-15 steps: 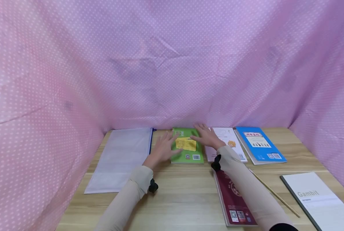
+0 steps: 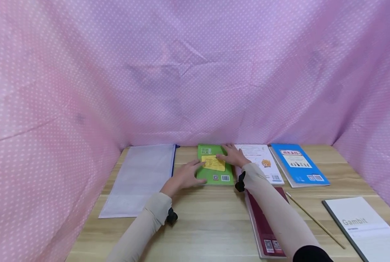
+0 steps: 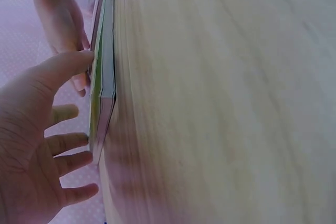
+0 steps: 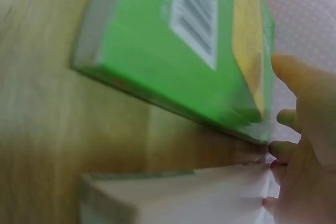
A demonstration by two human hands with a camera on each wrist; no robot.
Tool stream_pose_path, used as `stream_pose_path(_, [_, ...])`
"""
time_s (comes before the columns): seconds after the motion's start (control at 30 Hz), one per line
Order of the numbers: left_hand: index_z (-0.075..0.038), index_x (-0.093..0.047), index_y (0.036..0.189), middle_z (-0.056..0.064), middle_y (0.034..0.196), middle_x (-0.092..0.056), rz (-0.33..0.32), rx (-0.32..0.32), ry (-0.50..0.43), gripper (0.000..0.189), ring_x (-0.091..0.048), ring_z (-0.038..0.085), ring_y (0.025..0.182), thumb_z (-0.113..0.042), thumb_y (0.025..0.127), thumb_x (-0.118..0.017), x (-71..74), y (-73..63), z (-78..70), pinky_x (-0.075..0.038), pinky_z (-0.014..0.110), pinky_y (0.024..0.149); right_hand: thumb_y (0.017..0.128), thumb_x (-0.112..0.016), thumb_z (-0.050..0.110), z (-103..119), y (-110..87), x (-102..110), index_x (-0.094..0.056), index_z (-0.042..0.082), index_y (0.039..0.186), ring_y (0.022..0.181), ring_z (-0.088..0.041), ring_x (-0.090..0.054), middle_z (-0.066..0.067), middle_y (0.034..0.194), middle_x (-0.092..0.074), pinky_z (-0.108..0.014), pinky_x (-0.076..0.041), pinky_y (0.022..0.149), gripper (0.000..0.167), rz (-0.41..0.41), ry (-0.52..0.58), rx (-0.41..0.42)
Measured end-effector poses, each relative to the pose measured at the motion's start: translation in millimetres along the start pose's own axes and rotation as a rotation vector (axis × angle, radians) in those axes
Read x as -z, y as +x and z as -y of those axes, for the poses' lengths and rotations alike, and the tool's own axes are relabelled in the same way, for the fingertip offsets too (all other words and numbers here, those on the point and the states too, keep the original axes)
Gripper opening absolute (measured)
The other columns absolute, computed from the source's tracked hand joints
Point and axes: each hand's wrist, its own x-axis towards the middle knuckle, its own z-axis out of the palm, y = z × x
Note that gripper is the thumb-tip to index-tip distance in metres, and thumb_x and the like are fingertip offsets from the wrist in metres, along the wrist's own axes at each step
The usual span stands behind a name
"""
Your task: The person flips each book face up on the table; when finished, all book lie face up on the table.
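A green book [image 2: 219, 174] with a yellow label lies flat near the back of the table. At its near left edge is my left hand [image 2: 184, 176], fingers spread. In the left wrist view the thumb [image 3: 73, 65] reaches the book's edge; whether it touches I cannot tell. My right hand [image 2: 235, 157] lies over the book's far right side, fingers extended, beside a white book [image 2: 257, 160]. The right wrist view shows that hand [image 4: 307, 135] by the far ends of the green book [image 4: 152, 61] and the pale book [image 4: 194, 195].
Left lies a translucent zip pouch [image 2: 139, 178]. A blue book [image 2: 304, 173] sits at back right. Under the right forearm is a maroon book [image 2: 263, 229]. A thin stick [image 2: 316, 220] and a Gambit notebook [image 2: 371, 225] are at right. Pink dotted cloth [image 2: 195, 72] hangs behind.
My left hand has drawn back from above the green book toward its near left corner. The right hand stays at the book's right side, its fingers a little lower. The view has shifted slightly.
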Motion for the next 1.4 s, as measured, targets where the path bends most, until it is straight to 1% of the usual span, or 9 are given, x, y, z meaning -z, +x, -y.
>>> stream_pose_path(0.13, [-0.014,-0.051,0.151,0.014,0.158,-0.045,0.010,-0.023,-0.034,0.075,-0.046,0.035,0.144,-0.053,0.090,-0.071,1.3,-0.5,1.3,-0.040,0.049,0.119,0.103,-0.049,0.051,-1.7,1.8,-2.2,-0.026,0.004,0.161,0.157,-0.046,-0.006,-0.027,0.167,-0.018,-0.075,-0.005,0.121,0.078,0.003,-0.016,-0.021])
stream_pose_path(0.33, [-0.012,-0.056,0.146,0.013,0.156,-0.048,0.033,-0.017,-0.094,0.073,-0.047,0.032,0.143,-0.048,0.087,-0.077,5.1,-0.4,2.0,-0.040,0.046,0.119,0.103,-0.051,0.050,-0.4,2.6,-0.7,-0.028,0.002,0.160,0.156,-0.047,-0.007,-0.029,0.166,-0.019,-0.073,-0.006,0.121,0.078,-0.010,-0.015,-0.026])
stream_pose_path(0.6, [-0.012,-0.060,0.142,0.012,0.151,-0.052,0.041,-0.008,-0.094,0.070,-0.050,0.030,0.140,-0.046,0.084,-0.082,7.2,-1.2,1.6,-0.042,0.044,0.117,0.102,-0.053,0.048,0.3,3.5,-0.5,-0.029,0.000,0.159,0.156,-0.047,-0.011,-0.029,0.165,-0.022,-0.071,-0.012,0.122,0.078,-0.010,-0.019,-0.025])
stream_pose_path(0.9, [-0.011,-0.064,0.138,0.008,0.141,-0.058,0.020,-0.012,-0.094,0.070,-0.059,0.025,0.126,-0.045,0.080,-0.086,8.2,-1.4,0.4,-0.050,0.042,0.108,0.101,-0.056,0.048,1.2,5.8,1.2,-0.032,-0.001,0.157,0.153,-0.045,-0.023,-0.029,0.163,-0.029,-0.069,-0.019,0.122,0.079,-0.012,-0.044,-0.015])
stream_pose_path(1.0, [-0.012,-0.064,0.138,0.008,0.140,-0.057,0.018,-0.016,-0.087,0.069,-0.059,0.024,0.124,-0.044,0.080,-0.086,7.3,-0.2,0.9,-0.051,0.041,0.107,0.100,-0.058,0.048,1.3,6.7,1.6,-0.033,-0.001,0.157,0.150,-0.047,-0.029,-0.029,0.162,-0.030,-0.065,-0.025,0.122,0.079,-0.015,-0.041,-0.013])
stream_pose_path(1.1, [-0.012,-0.064,0.138,0.008,0.140,-0.057,0.017,-0.020,-0.093,0.069,-0.059,0.024,0.124,-0.044,0.081,-0.086,6.0,0.2,1.7,-0.050,0.040,0.107,0.099,-0.060,0.047,0.5,6.8,2.5,-0.035,-0.002,0.156,0.145,-0.049,-0.036,-0.030,0.160,-0.033,-0.061,-0.032,0.120,0.079,-0.021,-0.027,-0.003])
stream_pose_path(1.17, [-0.012,-0.064,0.138,0.008,0.141,-0.056,0.022,-0.019,-0.108,0.069,-0.059,0.025,0.124,-0.044,0.081,-0.086,5.2,-0.3,1.6,-0.050,0.041,0.107,0.099,-0.062,0.046,0.0,6.3,3.1,-0.036,-0.002,0.155,0.144,-0.049,-0.038,-0.030,0.159,-0.034,-0.060,-0.034,0.119,0.079,-0.018,-0.006,0.001])
stream_pose_path(1.23, [-0.011,-0.064,0.138,0.008,0.141,-0.056,0.026,-0.017,-0.122,0.069,-0.059,0.025,0.124,-0.043,0.081,-0.086,4.8,-1.1,1.2,-0.050,0.041,0.107,0.098,-0.063,0.045,-1.0,5.6,3.5,-0.036,-0.002,0.155,0.144,-0.049,-0.038,-0.030,0.159,-0.033,-0.059,-0.034,0.119,0.079,-0.006,0.011,0.004])
stream_pose_path(1.4, [-0.009,-0.064,0.137,0.011,0.140,-0.057,0.023,-0.025,-0.129,0.068,-0.059,0.026,0.124,-0.041,0.080,-0.086,4.0,-2.8,-0.2,-0.050,0.042,0.107,0.096,-0.068,0.042,-3.6,3.4,5.3,-0.037,0.002,0.156,0.148,-0.046,-0.032,-0.027,0.162,-0.031,-0.058,-0.030,0.122,0.078,0.018,0.123,-0.035])
